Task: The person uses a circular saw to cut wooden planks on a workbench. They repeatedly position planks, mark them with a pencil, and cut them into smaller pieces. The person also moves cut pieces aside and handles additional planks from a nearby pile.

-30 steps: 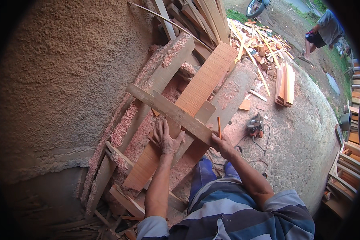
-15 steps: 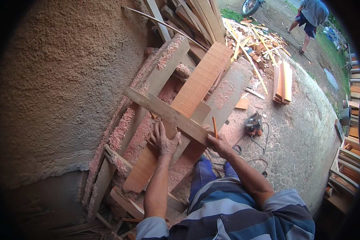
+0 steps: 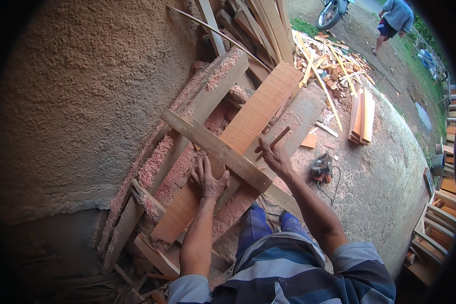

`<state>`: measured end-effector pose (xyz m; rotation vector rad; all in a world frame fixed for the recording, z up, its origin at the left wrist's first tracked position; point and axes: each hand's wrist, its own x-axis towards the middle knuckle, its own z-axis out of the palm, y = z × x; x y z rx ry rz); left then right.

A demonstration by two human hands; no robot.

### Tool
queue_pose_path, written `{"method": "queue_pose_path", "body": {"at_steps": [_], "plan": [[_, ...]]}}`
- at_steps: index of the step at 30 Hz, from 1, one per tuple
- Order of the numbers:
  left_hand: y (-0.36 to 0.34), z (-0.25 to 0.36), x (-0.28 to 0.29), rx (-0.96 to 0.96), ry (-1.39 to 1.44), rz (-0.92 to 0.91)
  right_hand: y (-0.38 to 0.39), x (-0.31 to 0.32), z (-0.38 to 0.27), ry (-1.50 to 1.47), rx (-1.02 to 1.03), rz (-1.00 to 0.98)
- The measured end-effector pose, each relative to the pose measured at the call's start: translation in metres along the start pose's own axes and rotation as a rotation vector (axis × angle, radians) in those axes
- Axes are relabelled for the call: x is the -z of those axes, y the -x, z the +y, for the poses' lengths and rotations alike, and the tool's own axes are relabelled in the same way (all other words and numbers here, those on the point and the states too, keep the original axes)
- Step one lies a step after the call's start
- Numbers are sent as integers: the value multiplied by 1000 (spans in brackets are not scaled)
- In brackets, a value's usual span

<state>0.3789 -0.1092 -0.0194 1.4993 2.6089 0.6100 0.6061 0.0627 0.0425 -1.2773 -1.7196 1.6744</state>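
Observation:
A reddish-brown plank (image 3: 261, 106) lies slantwise on a rough wooden workbench covered in shavings. Across it sits a flat wooden strip (image 3: 227, 154), its right end overhanging the plank's side. My left hand (image 3: 207, 180) presses on the plank below the strip, with fingers spread and fingertips close to the strip's lower edge. My right hand (image 3: 276, 156) is raised over the plank's right side, above the strip, and its fingers close on a carpenter's pencil (image 3: 280, 136). Another pale wooden piece (image 3: 283, 198) shows beneath the strip's right end.
A circular saw (image 3: 321, 168) with a cord lies on the concrete floor at right. Beyond it are stacked short boards (image 3: 361, 117) and a heap of offcuts (image 3: 329, 63). A rough wall (image 3: 96, 101) borders the left. A person (image 3: 394, 19) and a motorcycle (image 3: 329, 15) are far back.
My right hand has let go of the strip's right end and moved up with the pencil, which now tilts. My left hand stays on the plank. The distant person has moved away.

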Motion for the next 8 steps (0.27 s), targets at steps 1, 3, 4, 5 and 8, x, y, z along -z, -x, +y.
{"method": "queue_pose_path", "body": {"at_steps": [1, 3, 4, 5, 8], "plan": [[0, -1, -1, -15, -32, 17, -12, -7, -9, -32, -11, -51], [0, -3, -2, -29, -80, 28, -35, -25, -22, -69, 21, -115], [0, -4, -3, -33, -130, 26, -44, -35, -26, -74, 62, -126], [0, -5, -3, -29, -108, 30, -54, -43, -28, -61, 88, -131], [-1, -6, -6, -18, -99, 30, -80, -53, -28, 233, 186, -200]]}}
